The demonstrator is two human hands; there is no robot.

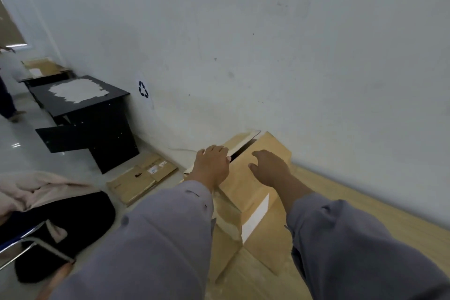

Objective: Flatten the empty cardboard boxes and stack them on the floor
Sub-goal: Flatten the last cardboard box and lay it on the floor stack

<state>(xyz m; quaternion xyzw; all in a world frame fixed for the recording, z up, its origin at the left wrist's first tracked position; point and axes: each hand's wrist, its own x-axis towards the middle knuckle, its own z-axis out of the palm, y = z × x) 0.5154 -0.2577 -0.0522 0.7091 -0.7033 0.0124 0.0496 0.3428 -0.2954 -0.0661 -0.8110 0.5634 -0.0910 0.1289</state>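
A brown cardboard box point(253, 192) stands against the wall on a light wooden surface point(365, 204), its top flaps slightly apart with a dark gap. My left hand point(211, 165) lies over the left flap, fingers bent over its edge at the gap. My right hand point(270, 165) hovers over or rests on the right flap with fingers spread and relaxed. A white label shows on the box's near side. A flattened stack of cardboard point(141, 178) lies on the floor to the left.
A black desk point(85, 114) with a torn white patch stands by the wall at left, another beyond it bearing flat cardboard point(43, 67). A chair with black and beige cloth point(48, 214) is at lower left. A person's leg point(7, 102) shows far left.
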